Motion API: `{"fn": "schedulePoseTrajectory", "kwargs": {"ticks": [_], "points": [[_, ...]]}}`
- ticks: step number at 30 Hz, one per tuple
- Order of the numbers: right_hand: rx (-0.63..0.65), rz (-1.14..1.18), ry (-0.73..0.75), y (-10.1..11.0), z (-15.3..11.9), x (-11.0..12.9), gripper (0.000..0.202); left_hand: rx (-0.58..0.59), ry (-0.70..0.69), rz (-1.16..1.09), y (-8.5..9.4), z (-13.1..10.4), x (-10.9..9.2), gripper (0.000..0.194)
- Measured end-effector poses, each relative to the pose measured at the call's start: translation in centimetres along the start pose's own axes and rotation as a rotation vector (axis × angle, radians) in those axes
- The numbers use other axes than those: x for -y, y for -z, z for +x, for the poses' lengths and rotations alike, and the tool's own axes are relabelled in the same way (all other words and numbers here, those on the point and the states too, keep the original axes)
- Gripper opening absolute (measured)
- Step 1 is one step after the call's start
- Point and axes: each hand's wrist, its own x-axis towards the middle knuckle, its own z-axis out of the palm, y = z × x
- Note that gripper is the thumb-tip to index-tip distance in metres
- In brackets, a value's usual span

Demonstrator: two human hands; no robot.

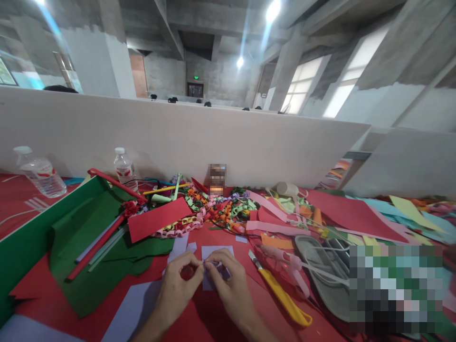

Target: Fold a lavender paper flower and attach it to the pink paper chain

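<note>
My left hand [181, 278] and my right hand [230, 275] meet fingertip to fingertip at the middle front, thumb and forefinger of each pinched together. Between them they grip a small purple paper piece [225, 273], mostly hidden by the fingers, so its shape is unclear. Just beneath lies a flat light-purple paper square [217, 248]. To the right of my right hand rests a yellow utility knife [281, 292] with its blade end pointing away from me. Beyond the knife is a pink glue gun [287, 263] with a cable.
Green sheets [96, 256] and rolled paper sticks lie left; a red card [159, 219] and paper chains [199, 209] lie ahead. A grey tray [320, 275] is at the right. Two water bottles [124, 170] stand against the white partition [178, 137]. A blurred patch hides the lower right.
</note>
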Motion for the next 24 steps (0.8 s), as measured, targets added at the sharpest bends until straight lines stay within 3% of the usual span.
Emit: {"fn": "schedulePoseTrajectory", "kwargs": {"ticks": [2,5,7,11,15,21,24], "points": [[-0.041,0.038,-0.056,-0.1,0.0,-0.3,0.015,-0.002,0.059,-0.119,-0.1,0.2,0.5,0.018],[-0.106,0.177,-0.178,-0.3,0.0,-1.0,0.030,-0.012,0.177,-0.313,-0.2,0.5,1.1,0.022],[-0.087,0.280,-0.250,-0.4,0.1,-1.3,0.033,-0.028,0.217,-0.373,-0.3,0.6,1.4,0.024],[0.008,0.440,-0.373,-0.5,0.3,-1.3,0.039,-0.095,0.205,-0.377,-0.4,0.7,1.4,0.023],[-0.019,0.596,-0.478,-0.6,0.3,-1.2,0.040,-0.085,0.133,-0.261,-0.3,0.6,1.3,0.016],[-0.060,0.630,-0.467,-0.5,0.4,-1.2,0.035,-0.101,0.062,-0.082,0.2,0.5,0.9,0.017],[-0.070,0.547,-0.408,-0.3,0.4,-1.4,0.035,-0.010,0.099,-0.167,0.1,0.7,0.9,0.018]]}}
